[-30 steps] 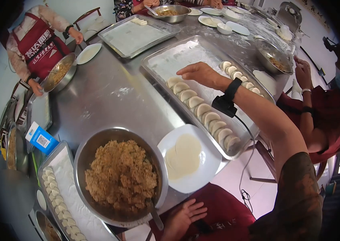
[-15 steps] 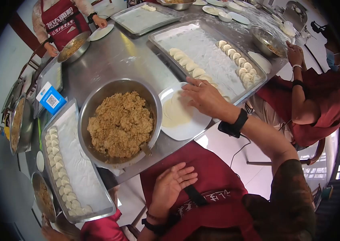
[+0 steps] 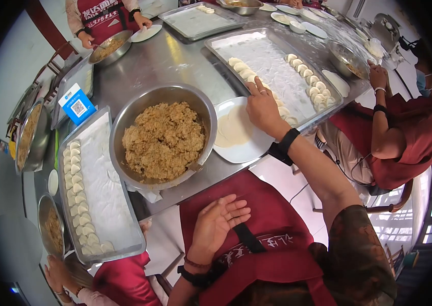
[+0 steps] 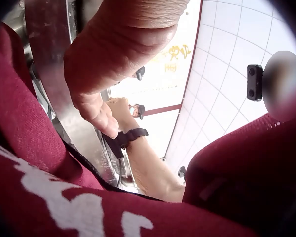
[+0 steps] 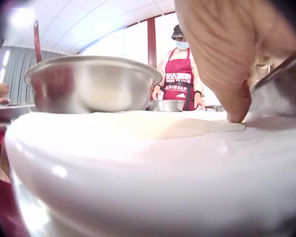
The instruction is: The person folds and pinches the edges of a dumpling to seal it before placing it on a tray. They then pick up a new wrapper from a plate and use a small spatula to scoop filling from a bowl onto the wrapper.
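With loose fingers my right hand (image 3: 263,108) presses its thumb on the pale round dough wrappers (image 3: 232,128) on the white round plate (image 3: 244,153), probably to peel one off; my left hand (image 3: 220,220) lies open and empty below the plate.

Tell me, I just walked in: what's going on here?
A person sits at a steel table. Their right hand touches the wrappers on a white plate; the left hand lies open on a red apron. A bowl of filling stands beside the plate, with a tray of dumplings behind.
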Motion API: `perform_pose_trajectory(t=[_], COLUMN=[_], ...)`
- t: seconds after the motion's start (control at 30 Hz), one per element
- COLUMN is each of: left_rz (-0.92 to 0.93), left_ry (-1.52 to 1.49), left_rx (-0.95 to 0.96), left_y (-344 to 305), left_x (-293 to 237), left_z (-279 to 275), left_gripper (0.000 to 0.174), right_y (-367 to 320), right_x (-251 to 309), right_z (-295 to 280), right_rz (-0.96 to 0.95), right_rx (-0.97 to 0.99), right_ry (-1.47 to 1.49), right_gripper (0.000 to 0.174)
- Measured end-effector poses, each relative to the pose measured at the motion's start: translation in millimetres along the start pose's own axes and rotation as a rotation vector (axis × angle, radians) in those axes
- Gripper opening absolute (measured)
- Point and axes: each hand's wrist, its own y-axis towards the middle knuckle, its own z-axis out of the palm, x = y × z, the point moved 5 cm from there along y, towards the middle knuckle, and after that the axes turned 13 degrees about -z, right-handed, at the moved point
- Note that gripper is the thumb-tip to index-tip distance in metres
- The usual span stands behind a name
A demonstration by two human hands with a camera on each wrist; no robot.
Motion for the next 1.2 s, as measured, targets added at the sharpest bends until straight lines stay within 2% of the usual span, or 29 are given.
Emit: perform_pose_trajectory(t=[0.1, 0.2, 0.3, 0.4, 0.5, 0.6, 0.8, 0.93, 1.03, 1.1, 1.2], left_rz=[0.011, 0.029, 0.038, 0.05, 0.052, 0.051, 0.023, -0.013, -0.045, -0.012, 0.074], left_ry=[-0.018, -0.046, -0.042, -0.036, -0.049, -0.063, -0.12, -0.191, -0.259, -0.29, -0.336], left_rx=[0.04, 0.025, 0.0, 0.004, 0.002, -0.002, 0.021, 0.079, 0.076, 0.147, 0.191], left_y=[-1, -2, -4, -6, -7, -5, 10, 27, 37, 43, 41], left_x=[-1, -2, -6, -8, -7, -9, -15, -17, -16, -15, -19], left_z=[-5, -12, -11, -10, -10, -11, -11, -8, -1, -4, -2], left_gripper=[0.039, 0.038, 0.038, 0.037, 0.037, 0.038, 0.043, 0.049, 0.052, 0.052, 0.052], right_y=[-2, -5, -5, -11, -15, -17, -40, -64, -79, -89, -97], right_x=[4, 21, 27, 25, 25, 27, 71, 101, 125, 139, 160], right_z=[-15, -44, -48, -31, -26, -28, -58, -70, -80, -90, -103], right_rz=[0.013, -0.034, 0.184, 0.113, 0.067, 0.062, -0.085, -0.132, -0.175, -0.203, -0.289], right_rx=[0.021, -0.203, 0.041, -0.032, -0.187, -0.241, -0.204, -0.219, -0.229, -0.216, -0.236], right_ry=[0.076, 0.15, 0.382, 0.374, 0.332, 0.37, 0.289, 0.363, 0.42, 0.481, 0.502], right_gripper=[0.013, 0.01, 0.009, 0.009, 0.01, 0.009, 0.006, 0.005, 0.012, 0.019, 0.019])
